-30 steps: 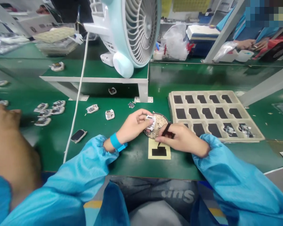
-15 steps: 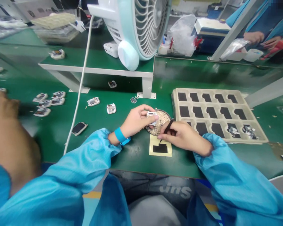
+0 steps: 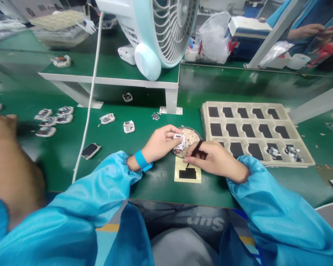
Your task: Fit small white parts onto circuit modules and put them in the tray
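My left hand (image 3: 158,142) pinches a small white square part (image 3: 180,141) and holds it over a round dish (image 3: 192,134) full of tiny pale bits. My right hand (image 3: 214,159) grips dark tweezers (image 3: 193,152), tip pointing down at a yellow card with a black rectangle (image 3: 188,173) lying just in front of the dish. Both forearms are in blue sleeves; a blue band circles the left wrist.
A beige compartment tray (image 3: 252,130) lies to the right, two near cells holding parts. Several white parts (image 3: 52,117) and a dark screen piece (image 3: 90,150) lie at left. A fan (image 3: 161,33) stands on a small raised shelf, its white cord trailing down. Another person's arm (image 3: 8,166) fills the left foreground.
The left hand has turned the white part slightly over the dish. The right hand's tweezers have stayed at the yellow card. The view has shifted a little.
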{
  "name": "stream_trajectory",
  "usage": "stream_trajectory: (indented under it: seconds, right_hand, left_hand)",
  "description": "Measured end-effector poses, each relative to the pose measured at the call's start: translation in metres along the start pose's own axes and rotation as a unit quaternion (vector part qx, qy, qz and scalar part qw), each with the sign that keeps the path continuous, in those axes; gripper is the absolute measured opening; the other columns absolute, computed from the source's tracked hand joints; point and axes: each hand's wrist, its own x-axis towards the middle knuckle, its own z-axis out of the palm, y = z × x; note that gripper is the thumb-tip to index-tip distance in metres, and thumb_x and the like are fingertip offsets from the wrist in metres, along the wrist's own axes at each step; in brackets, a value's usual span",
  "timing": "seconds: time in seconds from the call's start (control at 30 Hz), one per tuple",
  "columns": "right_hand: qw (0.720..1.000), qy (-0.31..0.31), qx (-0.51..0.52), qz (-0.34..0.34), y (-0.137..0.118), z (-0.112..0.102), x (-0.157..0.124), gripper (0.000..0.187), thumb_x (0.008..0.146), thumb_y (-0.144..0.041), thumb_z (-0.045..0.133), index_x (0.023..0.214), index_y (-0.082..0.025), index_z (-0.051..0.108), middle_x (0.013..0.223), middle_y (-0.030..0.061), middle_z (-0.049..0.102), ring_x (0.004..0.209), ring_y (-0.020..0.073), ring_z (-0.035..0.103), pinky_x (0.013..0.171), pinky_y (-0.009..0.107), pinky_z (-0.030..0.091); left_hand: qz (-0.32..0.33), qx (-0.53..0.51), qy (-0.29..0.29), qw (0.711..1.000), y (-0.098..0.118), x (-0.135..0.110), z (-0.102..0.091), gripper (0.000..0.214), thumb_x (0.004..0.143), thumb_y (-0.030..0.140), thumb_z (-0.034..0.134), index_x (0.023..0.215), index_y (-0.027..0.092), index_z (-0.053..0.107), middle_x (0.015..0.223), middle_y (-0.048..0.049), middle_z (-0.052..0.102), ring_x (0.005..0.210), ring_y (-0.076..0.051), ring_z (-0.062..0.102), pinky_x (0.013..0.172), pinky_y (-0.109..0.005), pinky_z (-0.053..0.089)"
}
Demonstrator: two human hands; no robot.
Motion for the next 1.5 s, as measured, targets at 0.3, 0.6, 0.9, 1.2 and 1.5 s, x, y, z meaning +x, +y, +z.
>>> stream_trajectory:
  seconds: [0.3, 0.6, 0.9, 1.2, 1.5]
  right_hand:
    - [0.99, 0.053, 0.127, 0.038, -0.003, -0.006, 0.0, 0.025, 0.087, -0.044, 0.077, 0.086, -0.019, 0.072, 0.075, 0.0021, 0.074, 0.058, 0.0122, 0.063, 0.053, 0.025, 0.048]
    - [0.955, 0.288, 0.045, -0.049, 0.003, -0.005, 0.005, 0.009, 0.086, -0.031, 0.079, 0.086, -0.022, 0.078, 0.089, 0.0049, 0.08, 0.084, 0.0213, 0.076, 0.078, 0.037, 0.063]
    - [0.955, 0.279, 0.02, -0.102, 0.007, -0.004, 0.005, 0.01, 0.082, -0.023, 0.083, 0.091, -0.025, 0.08, 0.09, 0.0016, 0.082, 0.082, 0.0194, 0.076, 0.076, 0.035, 0.062]
    - [0.957, 0.273, 0.002, -0.095, 0.006, -0.003, 0.005, 0.01, 0.083, -0.024, 0.082, 0.093, -0.027, 0.081, 0.091, 0.0012, 0.082, 0.081, 0.0201, 0.076, 0.075, 0.037, 0.062]
    - [0.959, 0.263, -0.013, -0.108, 0.004, -0.004, 0.006, 0.008, 0.085, -0.023, 0.081, 0.093, -0.024, 0.081, 0.09, 0.0025, 0.082, 0.081, 0.019, 0.076, 0.076, 0.036, 0.062]
  left_hand:
    - [-0.006, 0.013, 0.008, 1.0, 0.002, -0.002, 0.0, 0.017, 0.081, 0.018, 0.077, 0.094, 0.015, 0.065, 0.076, -0.0044, 0.075, 0.06, -0.014, 0.07, 0.053, -0.021, 0.055]
    - [-0.016, 0.011, 0.018, 1.0, 0.009, -0.005, 0.006, 0.012, 0.084, 0.01, 0.071, 0.091, 0.015, 0.063, 0.069, -0.0009, 0.073, 0.054, -0.012, 0.066, 0.047, -0.019, 0.051]
    - [-0.02, 0.026, 0.025, 0.999, 0.012, -0.005, 0.007, 0.011, 0.087, 0.008, 0.07, 0.094, 0.013, 0.063, 0.069, 0.0008, 0.072, 0.053, -0.009, 0.064, 0.048, -0.015, 0.049]
    - [-0.017, 0.035, 0.027, 0.999, 0.012, -0.005, 0.007, 0.01, 0.088, 0.008, 0.07, 0.094, 0.013, 0.063, 0.066, 0.0017, 0.071, 0.052, -0.008, 0.062, 0.049, -0.015, 0.049]
    - [-0.006, 0.035, 0.015, 0.999, 0.006, -0.005, 0.004, 0.011, 0.087, 0.012, 0.071, 0.096, 0.014, 0.064, 0.069, -0.0004, 0.072, 0.052, -0.01, 0.065, 0.048, -0.017, 0.049]
